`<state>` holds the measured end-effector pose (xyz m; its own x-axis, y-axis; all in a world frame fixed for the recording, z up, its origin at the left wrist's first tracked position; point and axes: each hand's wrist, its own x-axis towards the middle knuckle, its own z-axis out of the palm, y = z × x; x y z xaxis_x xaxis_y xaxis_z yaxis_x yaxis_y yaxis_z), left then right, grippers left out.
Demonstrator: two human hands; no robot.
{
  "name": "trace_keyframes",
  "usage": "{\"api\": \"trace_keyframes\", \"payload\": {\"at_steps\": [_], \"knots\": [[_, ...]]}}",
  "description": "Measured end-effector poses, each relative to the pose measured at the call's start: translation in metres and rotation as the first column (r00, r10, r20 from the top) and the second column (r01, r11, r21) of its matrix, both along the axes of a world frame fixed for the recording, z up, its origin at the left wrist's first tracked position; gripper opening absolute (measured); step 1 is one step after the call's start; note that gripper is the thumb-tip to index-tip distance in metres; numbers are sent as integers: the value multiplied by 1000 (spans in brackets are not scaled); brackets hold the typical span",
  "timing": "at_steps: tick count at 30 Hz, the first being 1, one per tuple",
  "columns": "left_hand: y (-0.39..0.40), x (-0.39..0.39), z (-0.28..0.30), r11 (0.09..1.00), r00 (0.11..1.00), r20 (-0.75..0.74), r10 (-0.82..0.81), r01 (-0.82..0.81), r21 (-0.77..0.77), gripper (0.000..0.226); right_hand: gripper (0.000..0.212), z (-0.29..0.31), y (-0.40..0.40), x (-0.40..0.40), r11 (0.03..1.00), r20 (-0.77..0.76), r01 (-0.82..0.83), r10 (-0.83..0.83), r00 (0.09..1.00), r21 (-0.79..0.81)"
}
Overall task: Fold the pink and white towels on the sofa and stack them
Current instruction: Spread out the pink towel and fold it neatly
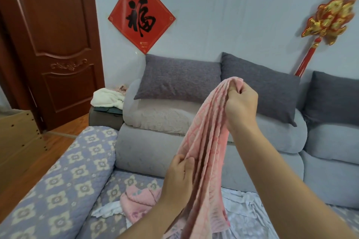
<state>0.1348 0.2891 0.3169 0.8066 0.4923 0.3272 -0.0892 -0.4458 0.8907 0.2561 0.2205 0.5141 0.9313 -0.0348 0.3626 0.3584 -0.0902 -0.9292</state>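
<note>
A pink patterned towel (206,141) hangs bunched in long folds in front of me, above the sofa seat. My right hand (240,103) grips its top end, held high. Lower down, my left hand (180,176) pinches an edge of the same towel. On the seat beneath lies a second pink towel (138,200) with a flower print, crumpled. A thin white towel (244,213) is spread in wrinkles beside and under it. The hanging towel's bottom end drops out of view behind my left arm.
The grey sofa (155,151) has dark cushions (180,77) along its back and a flower-print quilted cover (64,180) on the armrest and seat. A white cloth pile (108,98) sits on a low stool at the sofa's left end. A brown door (54,44) stands at left.
</note>
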Motion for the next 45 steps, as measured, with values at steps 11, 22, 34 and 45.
{"api": "trace_keyframes", "payload": {"at_steps": [11, 22, 34, 45], "knots": [[-7, -5, 8, 928, 989, 107, 98, -129, 351, 11, 49, 2, -5, -5, 999, -5, 37, -37, 999, -27], [12, -22, 1, 770, 995, -30, 90, -51, 636, 17, 35, 5, -3, -9, 997, 32, 31, -29, 999, -66], [8, -33, -45, 965, 964, -236, 125, -63, 253, 26, 42, 15, -14, 6, 978, 72, 155, -146, 987, -139], [107, -44, 124, 911, 995, -85, 59, -19, 411, 51, 22, 31, -73, 51, 921, 34, 305, -322, 946, 243]]}}
